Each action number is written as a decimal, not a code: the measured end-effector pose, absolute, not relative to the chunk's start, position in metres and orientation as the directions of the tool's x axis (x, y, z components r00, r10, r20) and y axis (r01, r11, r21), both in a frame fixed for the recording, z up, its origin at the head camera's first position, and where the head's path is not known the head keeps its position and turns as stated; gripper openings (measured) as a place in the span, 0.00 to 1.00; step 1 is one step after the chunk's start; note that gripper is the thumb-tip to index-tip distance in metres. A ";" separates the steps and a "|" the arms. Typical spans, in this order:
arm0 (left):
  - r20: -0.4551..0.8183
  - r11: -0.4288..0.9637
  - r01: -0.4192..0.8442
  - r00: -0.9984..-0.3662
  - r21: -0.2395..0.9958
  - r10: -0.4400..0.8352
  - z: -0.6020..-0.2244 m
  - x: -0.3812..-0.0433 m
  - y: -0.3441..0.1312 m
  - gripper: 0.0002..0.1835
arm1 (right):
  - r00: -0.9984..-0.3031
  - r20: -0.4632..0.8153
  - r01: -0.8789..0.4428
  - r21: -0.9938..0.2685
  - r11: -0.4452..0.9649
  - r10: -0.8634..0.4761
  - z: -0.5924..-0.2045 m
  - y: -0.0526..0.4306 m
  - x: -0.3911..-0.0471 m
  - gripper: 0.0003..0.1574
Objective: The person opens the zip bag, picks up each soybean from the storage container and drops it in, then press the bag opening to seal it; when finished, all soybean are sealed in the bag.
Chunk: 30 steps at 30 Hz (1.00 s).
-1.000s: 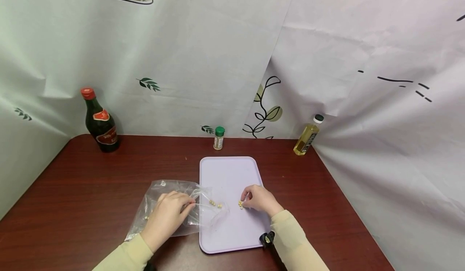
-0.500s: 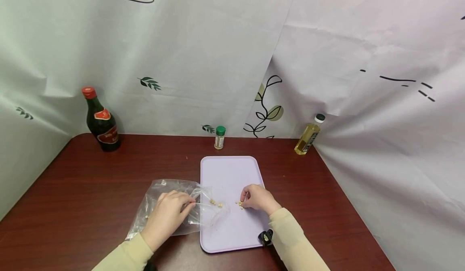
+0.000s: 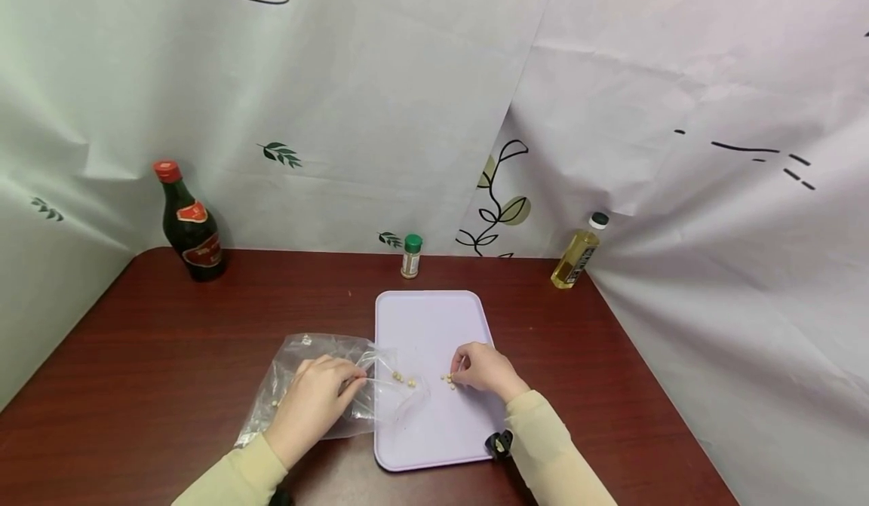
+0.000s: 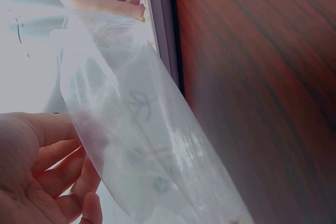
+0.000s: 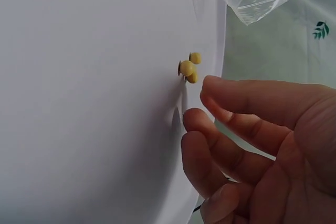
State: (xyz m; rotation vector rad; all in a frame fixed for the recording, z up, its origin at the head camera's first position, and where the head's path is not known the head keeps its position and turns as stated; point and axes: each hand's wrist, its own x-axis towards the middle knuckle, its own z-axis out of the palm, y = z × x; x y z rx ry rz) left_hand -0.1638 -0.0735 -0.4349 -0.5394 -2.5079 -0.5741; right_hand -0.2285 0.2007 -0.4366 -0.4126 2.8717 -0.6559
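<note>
A clear plastic bag (image 3: 305, 349) lies partly on the dark red table, its mouth overlapping a pale lilac tray (image 3: 431, 325). My left hand (image 3: 308, 404) pinches the bag's upper edge between thumb and fingers. Inside the bag, near its mouth, are several yellow soybeans (image 3: 397, 376). Over the tray's right half, my right hand (image 3: 485, 370) is lowered with fingers loosely bent. In the right wrist view, a few loose soybeans (image 5: 187, 68) sit on the tray just beyond its thumb tip, and nothing shows between the fingers.
A dark bottle with a red cap (image 3: 193, 227) stands at the back left. Behind the tray is a small green-capped jar (image 3: 410, 259), and at the back right a bottle of yellow oil (image 3: 575, 257). A patterned white cloth (image 3: 339, 114) hangs behind the table.
The soybeans by my right fingertips have spread slightly apart on the tray. My right hand shifts only a little; the left hand keeps its grip on the bag.
</note>
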 end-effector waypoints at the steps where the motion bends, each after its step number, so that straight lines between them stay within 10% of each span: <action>1: 0.551 0.831 0.473 -0.793 0.291 0.259 -0.435 -0.164 -0.073 0.06 | -0.948 -0.095 -0.233 -0.445 0.865 -0.304 -0.436 0.201 -0.228 0.10; 30: 0.544 0.826 0.472 -0.800 0.308 0.254 -0.435 -0.162 -0.068 0.06 | -0.871 0.019 -0.404 -0.600 0.691 -0.492 -0.432 0.176 -0.217 0.06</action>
